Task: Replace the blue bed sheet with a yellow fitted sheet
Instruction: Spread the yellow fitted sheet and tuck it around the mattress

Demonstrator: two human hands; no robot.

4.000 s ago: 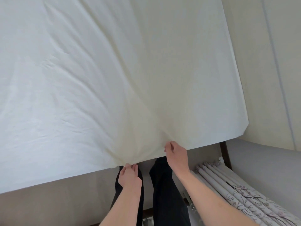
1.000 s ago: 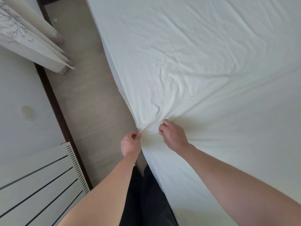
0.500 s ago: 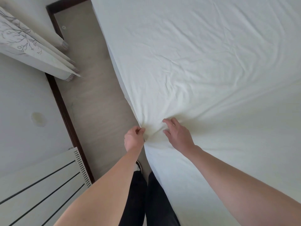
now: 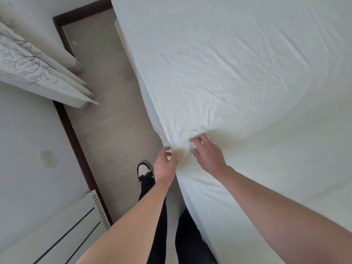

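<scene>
A pale yellow fitted sheet (image 4: 238, 77) covers the bed and fills the right of the view, creased and bunched into a small ridge at the near left edge. My left hand (image 4: 164, 165) is at that edge beside the ridge, its fingers loosely parted and just touching the cloth. My right hand (image 4: 208, 154) lies on top of the sheet to the right of the ridge, fingers spread and nearly straight. No blue sheet is in view.
A narrow strip of pale floor (image 4: 106, 121) runs between the bed and the wall. Patterned curtains (image 4: 38, 73) hang at the upper left, a white radiator (image 4: 62, 231) stands at the lower left, and my shoe (image 4: 144, 169) is on the floor.
Four seconds ago both hands pulled the sheet at another bed edge. Over the last second they held a bunch at this side; now both hands have loosened and their fingers have spread.
</scene>
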